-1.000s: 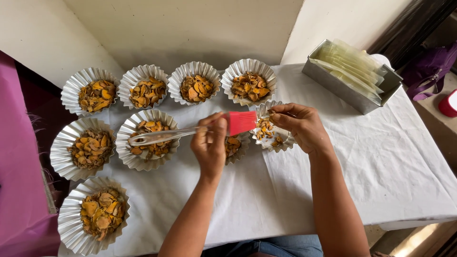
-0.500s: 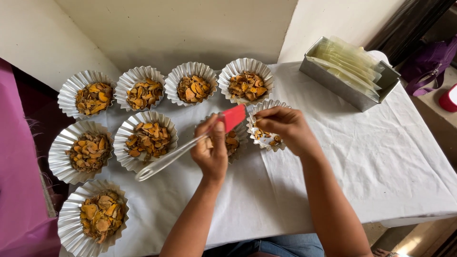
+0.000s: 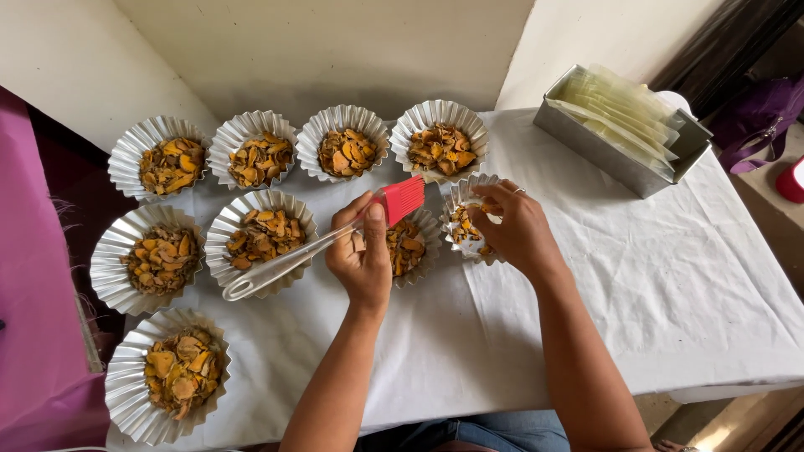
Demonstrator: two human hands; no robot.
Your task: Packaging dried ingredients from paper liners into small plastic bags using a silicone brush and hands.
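So the left hand (image 3: pixel 362 259) is gripping a brush (image 3: pixel 318 238) with a clear handle and red bristles, bristles pointing up-right toward the tilted foil cup (image 3: pixel 469 219) that the right hand (image 3: pixel 515 230) is pinching by its rim. That cup is holding only a few orange-yellow dried slices, tipped on its side just right of another filled cup (image 3: pixel 410 247) that's sitting partly hidden behind the left hand. Four full cups are lining the back row (image 3: pixel 306 151) near the wall, two more are sitting in a middle row on the left (image 3: pixel 205 247), and one big one (image 3: pixel 172 372) is sitting down at the front left corner, all loaded with the same slices. A metal tin (image 3: pixel 624 130) with pale plastic bags standing in it is sitting at the far right corner, well apart from the cups. The white cloth on the tabletop (image 3: pixel 653 285) is lying wrinkled, and the right half is giving the open room, while the left side is crowding right up to the edge.
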